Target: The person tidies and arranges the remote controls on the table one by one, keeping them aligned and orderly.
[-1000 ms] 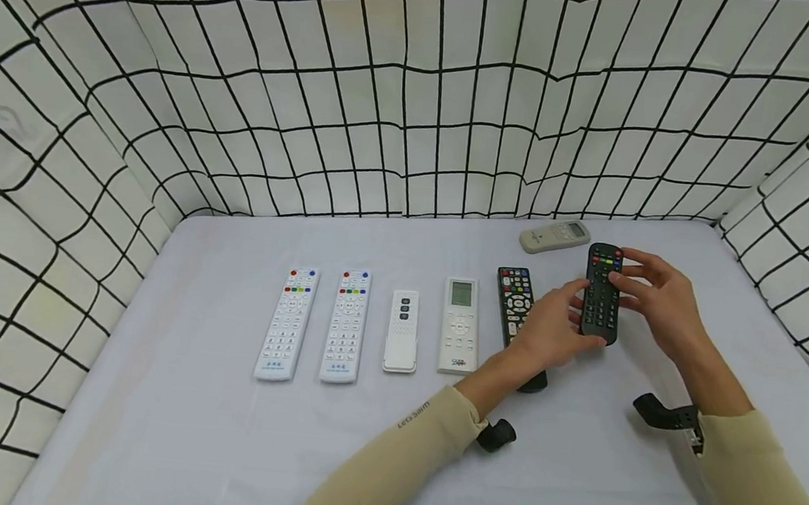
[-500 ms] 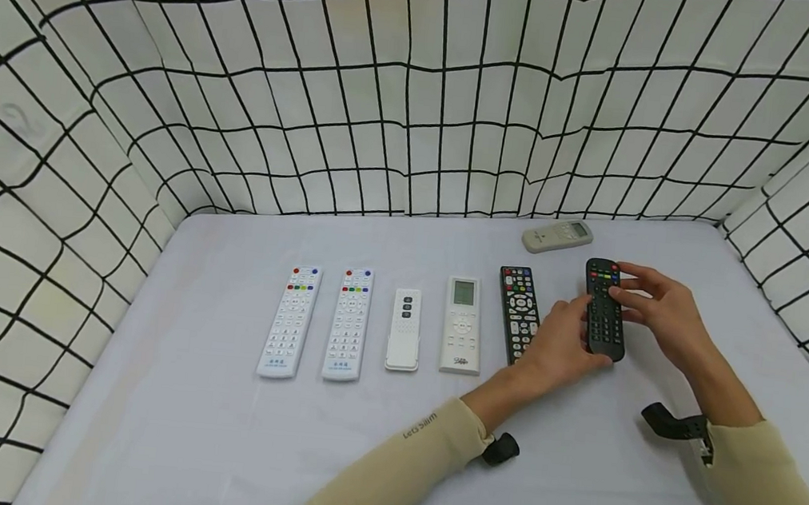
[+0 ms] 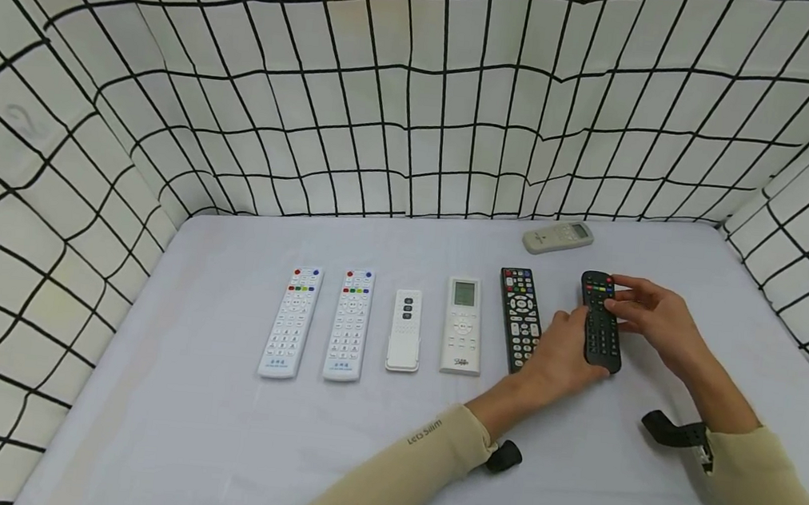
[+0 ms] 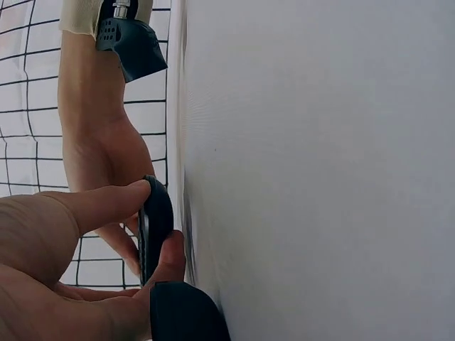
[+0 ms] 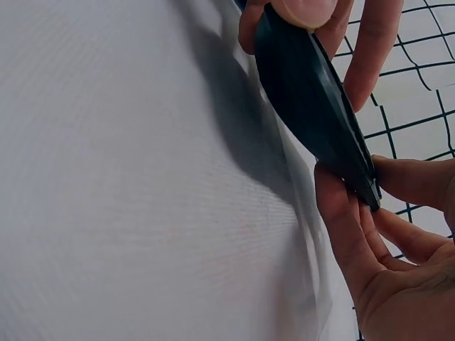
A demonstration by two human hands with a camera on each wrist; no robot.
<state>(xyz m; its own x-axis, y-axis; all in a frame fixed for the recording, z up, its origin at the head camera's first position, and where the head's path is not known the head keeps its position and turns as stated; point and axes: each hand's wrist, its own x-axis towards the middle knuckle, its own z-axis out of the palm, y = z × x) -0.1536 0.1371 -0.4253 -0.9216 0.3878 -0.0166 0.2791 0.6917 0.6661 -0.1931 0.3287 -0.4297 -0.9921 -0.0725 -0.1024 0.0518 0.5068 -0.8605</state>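
Observation:
Both hands hold a black remote control (image 3: 601, 322) with red, green, yellow and blue buttons near its top, at the right of the table. My left hand (image 3: 560, 350) grips its lower left side, thumb at the bottom end. The right hand (image 3: 652, 314) pinches its upper right edge, thumb on the button face. Seen edge-on in the left wrist view, the remote lies between the left thumb and fingers. Its back (image 5: 306, 92) shows in the right wrist view, raised off the white cloth. Another black remote (image 3: 520, 315) lies just left, its lower end hidden by the left hand.
Two white remotes (image 3: 291, 323) (image 3: 348, 325), a small white remote (image 3: 405, 331) and a white one with a display (image 3: 462, 326) lie in a row leftward. A grey-beige remote (image 3: 557, 238) lies at the back. Black netting (image 3: 416, 117) surrounds the white table (image 3: 180, 425).
The held remote and both hands have moved toward the table's front, and the remote tilts slightly more. The other remotes have kept their places.

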